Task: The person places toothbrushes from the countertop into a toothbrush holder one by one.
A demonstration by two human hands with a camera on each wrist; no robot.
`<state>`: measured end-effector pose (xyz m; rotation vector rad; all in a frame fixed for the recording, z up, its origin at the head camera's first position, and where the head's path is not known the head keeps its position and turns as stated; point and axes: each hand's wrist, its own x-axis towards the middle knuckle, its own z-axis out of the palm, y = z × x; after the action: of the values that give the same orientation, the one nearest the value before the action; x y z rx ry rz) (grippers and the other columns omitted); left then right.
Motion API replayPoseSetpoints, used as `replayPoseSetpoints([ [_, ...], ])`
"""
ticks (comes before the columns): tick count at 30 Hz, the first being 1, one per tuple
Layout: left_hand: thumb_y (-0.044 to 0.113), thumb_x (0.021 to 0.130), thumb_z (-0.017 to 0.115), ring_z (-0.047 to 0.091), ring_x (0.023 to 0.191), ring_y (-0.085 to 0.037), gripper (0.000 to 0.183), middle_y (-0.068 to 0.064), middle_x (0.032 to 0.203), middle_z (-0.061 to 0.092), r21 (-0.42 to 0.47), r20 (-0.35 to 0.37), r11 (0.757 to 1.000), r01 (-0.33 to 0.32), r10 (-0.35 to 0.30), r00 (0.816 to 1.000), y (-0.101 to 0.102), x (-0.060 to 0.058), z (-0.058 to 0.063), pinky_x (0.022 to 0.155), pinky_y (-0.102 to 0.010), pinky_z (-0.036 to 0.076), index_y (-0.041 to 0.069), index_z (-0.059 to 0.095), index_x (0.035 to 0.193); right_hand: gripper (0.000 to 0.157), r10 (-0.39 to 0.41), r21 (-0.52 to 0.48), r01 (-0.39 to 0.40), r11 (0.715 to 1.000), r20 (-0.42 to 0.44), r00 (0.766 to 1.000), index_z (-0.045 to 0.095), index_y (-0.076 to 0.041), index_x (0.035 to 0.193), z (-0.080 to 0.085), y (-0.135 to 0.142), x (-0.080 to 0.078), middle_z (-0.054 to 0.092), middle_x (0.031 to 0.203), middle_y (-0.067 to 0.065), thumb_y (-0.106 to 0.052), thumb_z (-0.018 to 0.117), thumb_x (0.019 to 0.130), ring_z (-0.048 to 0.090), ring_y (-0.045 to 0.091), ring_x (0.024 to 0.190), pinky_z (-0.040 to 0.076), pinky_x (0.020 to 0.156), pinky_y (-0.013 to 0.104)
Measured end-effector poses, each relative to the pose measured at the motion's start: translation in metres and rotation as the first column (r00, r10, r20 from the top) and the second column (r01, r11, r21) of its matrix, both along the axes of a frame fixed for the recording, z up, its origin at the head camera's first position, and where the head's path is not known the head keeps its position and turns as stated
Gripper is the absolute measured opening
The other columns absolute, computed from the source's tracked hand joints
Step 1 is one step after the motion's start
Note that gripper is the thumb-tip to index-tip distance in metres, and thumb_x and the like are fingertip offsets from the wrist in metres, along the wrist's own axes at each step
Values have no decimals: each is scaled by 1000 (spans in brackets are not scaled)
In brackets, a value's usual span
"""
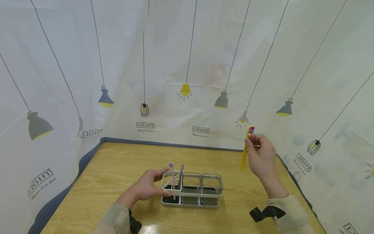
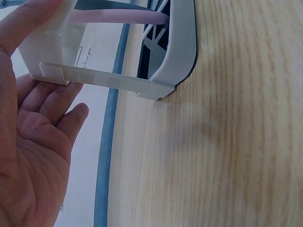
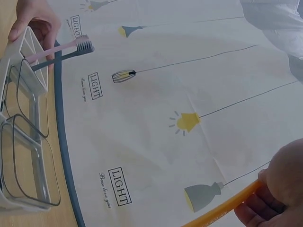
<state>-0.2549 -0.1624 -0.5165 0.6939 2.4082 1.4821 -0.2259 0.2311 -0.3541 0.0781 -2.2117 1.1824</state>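
Observation:
A white toothbrush holder [image 1: 193, 195] stands on the table, with a pink toothbrush [image 1: 173, 182] and a dark grey toothbrush [image 1: 180, 175] upright in its left compartment. My left hand [image 1: 147, 186] grips the holder's left end, thumb at the front and fingers behind. Two clear cups [image 1: 211, 184] sit in the other compartments. Off to the right, above the table, my right hand [image 1: 262, 156] pinches a yellow toothbrush [image 1: 244, 156] between thumb and fingers. Its purple-and-white bristles point up. The right wrist view shows only part of its orange-looking handle [image 3: 222, 208].
The wooden table [image 1: 122, 159] has a blue-grey edge along the back. Behind and beside it hangs a pale curtain [image 1: 169, 58] printed with lamps. Black straps [image 1: 267, 213] are on the wrists.

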Motion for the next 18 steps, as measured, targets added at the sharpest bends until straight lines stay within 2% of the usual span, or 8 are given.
replayPoseSetpoints([
  [11, 40, 77, 97, 49, 144, -38, 101, -12, 159, 49, -14, 12, 1000, -17, 17, 1000, -1, 0, 0, 117, -53, 40, 9, 48, 160, 16, 83, -20, -84, 996, -25, 996, 65, 10, 114, 1, -30, 0, 66, 105, 19, -3, 65, 105, 62, 24, 91, 50, 75, 10],
  [18, 38, 78, 97, 48, 145, -37, 98, -12, 161, 47, 0, 9, 1000, 6, -6, 1000, -1, -1, 0, 118, -53, 39, 11, 48, 159, 13, 163, -80, -167, 983, -53, 985, 67, 9, 112, 4, -54, 2, 66, 104, 19, -2, 66, 104, 61, 23, 91, 50, 77, 12],
])
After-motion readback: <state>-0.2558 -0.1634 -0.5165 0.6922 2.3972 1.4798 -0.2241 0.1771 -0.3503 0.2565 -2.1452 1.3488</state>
